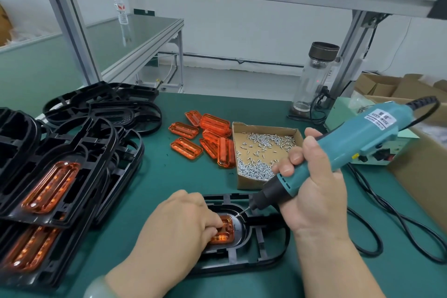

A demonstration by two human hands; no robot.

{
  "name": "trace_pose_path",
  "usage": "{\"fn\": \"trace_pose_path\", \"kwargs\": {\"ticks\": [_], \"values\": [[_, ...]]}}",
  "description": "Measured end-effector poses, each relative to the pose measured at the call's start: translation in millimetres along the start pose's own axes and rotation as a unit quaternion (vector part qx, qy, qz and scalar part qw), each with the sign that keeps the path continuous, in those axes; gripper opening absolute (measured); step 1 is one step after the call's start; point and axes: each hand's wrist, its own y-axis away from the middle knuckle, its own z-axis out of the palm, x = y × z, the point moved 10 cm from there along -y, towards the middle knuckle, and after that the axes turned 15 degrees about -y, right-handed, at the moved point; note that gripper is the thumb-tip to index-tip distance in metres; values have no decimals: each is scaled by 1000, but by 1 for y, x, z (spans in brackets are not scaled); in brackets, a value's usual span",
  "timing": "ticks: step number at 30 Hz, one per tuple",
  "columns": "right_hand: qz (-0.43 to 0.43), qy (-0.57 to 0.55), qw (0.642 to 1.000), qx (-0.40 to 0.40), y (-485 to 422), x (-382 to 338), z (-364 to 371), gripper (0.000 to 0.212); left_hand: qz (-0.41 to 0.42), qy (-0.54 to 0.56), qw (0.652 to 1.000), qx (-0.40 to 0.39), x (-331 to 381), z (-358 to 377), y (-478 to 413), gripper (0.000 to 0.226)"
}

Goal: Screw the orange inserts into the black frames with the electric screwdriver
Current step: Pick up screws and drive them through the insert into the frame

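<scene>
At the table's (193,176) near edge the left hand (183,220), curled, pins the orange insert (223,230) in the black frame (266,249). The right hand (312,189) grips the electric screwdriver (338,147), its bit slanted at the insert's far corner. Slanted so, it may slip and gouge plastic.

A single wide-angle head-worn camera looks forward and down, close above the dark green matted workbench (183,176), towards the white wall (242,38).

The translucent orange plastic inserts (185,148) look pretty glossy, while the moulded black plastic frames (101,109) are way more matt. Tiny silver metal screws (251,169) shine in a dull brown cardboard tray (249,182).
</scene>
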Motion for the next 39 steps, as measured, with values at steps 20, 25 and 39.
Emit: {"fn": "trace_pose_path", "kwargs": {"ticks": [20, 25, 39], "values": [[18, 86, 995, -41, 2, 7, 11, 16, 66, 47, 997, 7, 13, 5, -7, 16], [12, 96, 994, -58, 3, 8, 15, 16, 51, 62, 997, 7, 11, 4, -6, 17], [26, 138, 970, -196, 19, 21, 50, 20, 49, 56, 997, 0, 13, 3, -6, 18]]}}
